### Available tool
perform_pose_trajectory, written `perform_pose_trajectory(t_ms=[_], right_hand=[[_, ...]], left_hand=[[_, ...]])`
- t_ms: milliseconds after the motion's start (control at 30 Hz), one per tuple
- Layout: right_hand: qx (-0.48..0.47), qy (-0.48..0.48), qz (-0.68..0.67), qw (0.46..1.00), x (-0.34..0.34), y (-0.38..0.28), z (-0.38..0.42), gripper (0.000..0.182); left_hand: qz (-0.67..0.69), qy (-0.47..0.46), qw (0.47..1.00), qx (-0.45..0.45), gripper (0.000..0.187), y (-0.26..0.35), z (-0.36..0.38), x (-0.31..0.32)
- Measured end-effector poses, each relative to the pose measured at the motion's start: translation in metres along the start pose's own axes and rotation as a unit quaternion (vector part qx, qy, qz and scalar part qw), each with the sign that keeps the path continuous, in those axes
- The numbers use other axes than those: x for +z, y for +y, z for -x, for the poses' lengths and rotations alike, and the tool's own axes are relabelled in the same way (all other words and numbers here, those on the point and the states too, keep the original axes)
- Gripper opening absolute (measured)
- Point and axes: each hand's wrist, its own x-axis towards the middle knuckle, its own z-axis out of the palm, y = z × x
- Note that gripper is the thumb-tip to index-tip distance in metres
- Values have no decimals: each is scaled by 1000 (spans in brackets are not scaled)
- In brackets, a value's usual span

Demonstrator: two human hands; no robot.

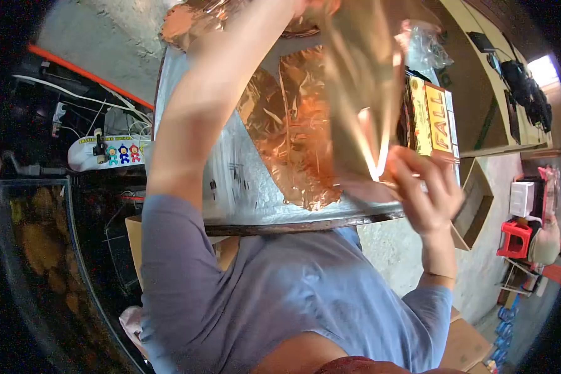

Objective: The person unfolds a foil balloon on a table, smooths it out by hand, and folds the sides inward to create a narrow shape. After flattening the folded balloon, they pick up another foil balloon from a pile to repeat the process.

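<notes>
A shiny copper-coloured foil sheet (361,68), blurred by motion, is lifted above the table. My right hand (429,193) is closed on its lower right corner, thumb and fingers pinched together. My left hand (302,5) reaches to the upper end of the sheet; the top edge of the view cuts it off, and its fingers are not clear. Beneath, a crinkled copper foil piece (299,137) lies flat on the silvery table (230,202). More crumpled copper foil (196,25) is heaped at the far left of the table.
Right of the sheet are a box lettered FALL (439,118) and clear plastic (430,47). A large cardboard box (467,75) stands beyond. Left are a skateboard deck with cartoon figures (115,153) and cables. A red stool (514,240) and a person are farther right.
</notes>
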Motion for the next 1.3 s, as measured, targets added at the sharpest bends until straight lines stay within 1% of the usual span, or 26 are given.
perform_pose_trajectory(t_ms=[33, 100, 133, 167, 233, 267, 333, 367, 433, 467, 500, 567, 633, 700, 767, 800, 833, 900, 967, 1033, 1067, 1100, 1167, 1233, 1267, 1300], right_hand=[[-10, -6, -14, 1000, 14, -3, 2, 31], [-6, 0, -48, 999, 45, -6, 10, 41], [-3, -23, -60, 998, 57, -10, 16, 41], [0, -44, -72, 996, 68, -14, 20, 41], [-9, -70, -107, 992, 86, -21, 27, 43], [-5, -97, -114, 989, 92, -25, 29, 42], [-9, -116, -122, 986, 103, -30, 35, 40], [-14, -132, -127, 983, 105, -31, 37, 39], [-8, -149, -131, 980, 107, -32, 37, 35], [-6, -155, -143, 977, 107, -33, 37, 34], [-5, -160, -154, 975, 107, -33, 36, 33], [1, -175, -164, 971, 108, -32, 39, 32], [-7, -176, -173, 969, 108, -30, 40, 35], [-2, -185, -167, 968, 108, -30, 40, 32], [14, -175, -191, 966, 109, -29, 40, 28], [51, -163, -223, 960, 107, -29, 37, 19], [53, -165, -223, 959, 107, -27, 34, 19], [155, -149, -290, 933, 110, -20, 30, 13], [212, -142, -344, 904, 110, -12, 19, 8], [243, -128, -367, 889, 111, -6, 12, 9], [243, -127, -367, 889, 110, -5, 10, 9], [217, -126, -365, 896, 109, -5, 9, 11], [190, -122, -362, 904, 104, -3, 5, 14], [99, -209, -426, 875, 95, -3, 1, 19], [121, -232, -456, 851, 98, 0, 7, 21], [120, -229, -453, 853, 99, 3, 9, 21]], left_hand=[[1, 17, 999, 31, 15, -25, 11, -16], [-84, 28, 995, -50, 22, -80, 10, -69], [-156, 33, 981, -108, 20, -87, 25, -84], [-167, 42, 979, -112, 24, -104, 36, -96], [-161, 41, 970, -175, 36, -139, 43, -127], [-161, 42, 970, -178, 36, -143, 52, -126], [-197, 119, 970, -75, 39, -154, 77, -118], [-196, 120, 970, -81, 39, -154, 82, -116], [-304, 116, 943, -75, 57, -150, 88, -116], [-320, 104, 937, -91, 64, -153, 85, -120], [-318, 103, 937, -97, 64, -157, 84, -125], [-240, 108, 959, -107, 66, -168, 79, -137], [-231, 112, 960, -111, 66, -171, 79, -139], [-237, 120, 958, -111, 69, -158, 84, -130], [-225, 124, 960, -115, 67, -162, 82, -133], [-255, 112, 953, -117, 65, -162, 82, -136], [-284, 98, 946, -120, 63, -165, 80, -139], [-304, 94, 943, -101, 63, -173, 73, -144], [-324, 90, 938, -81, 62, -187, 65, -152], [-160, 62, 982, -81, 23, -206, 55, -167], [-172, 23, 983, -54, 23, -242, 33, -201], [-172, 23, 983, -53, 23, -225, 41, -189], [-343, 102, 925, -130, 63, -171, 73, -148], [-335, 101, 926, -144, 64, -166, 82, -144], [-327, 101, 926, -159, 65, -163, 83, -143], [-327, 99, 927, -154, 65, -160, 85, -141]])
